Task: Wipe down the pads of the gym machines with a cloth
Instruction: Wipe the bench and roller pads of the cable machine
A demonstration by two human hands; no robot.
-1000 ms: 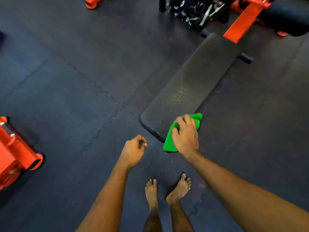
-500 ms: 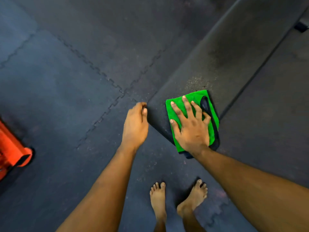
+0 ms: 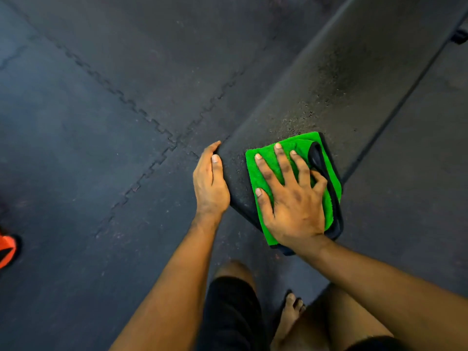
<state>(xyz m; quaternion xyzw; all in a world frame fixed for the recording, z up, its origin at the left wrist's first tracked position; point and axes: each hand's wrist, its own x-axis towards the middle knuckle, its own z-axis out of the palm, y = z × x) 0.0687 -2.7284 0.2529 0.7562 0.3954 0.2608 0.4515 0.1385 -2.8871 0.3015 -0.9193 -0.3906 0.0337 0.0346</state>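
Right grip [image 3: 291, 196] is flat and wide open, fingers spread, palm pressing the green cloth [image 3: 301, 141] down on the pad [image 3: 342, 79]; nothing is curled round it, so it holds by pressure only, likely to keep the most fabric in contact for the wipe. Cloth is folded, dark underside showing at its right fold, and sits at the pad's near end against the right edge, its near part overhanging the near edge. Left grip [image 3: 210, 183] lies along the pad's left edge by the near-left corner, thumb on top, fingers fairly straight against the side; it looks like bracing, steadying pad or body, not a clamp, and the lower fingers are hidden. Pad runs away toward top right, with pale specks just beyond the cloth, so most of it looks unwiped; judged step is the start of a stroke from the near end. Next move probably pushes the cloth up the length, keeping it off the right edge. Rubber tile floor [image 3: 101, 122] all round, orange part [image 3: 6, 249] at far left, bare foot [image 3: 291, 315] below
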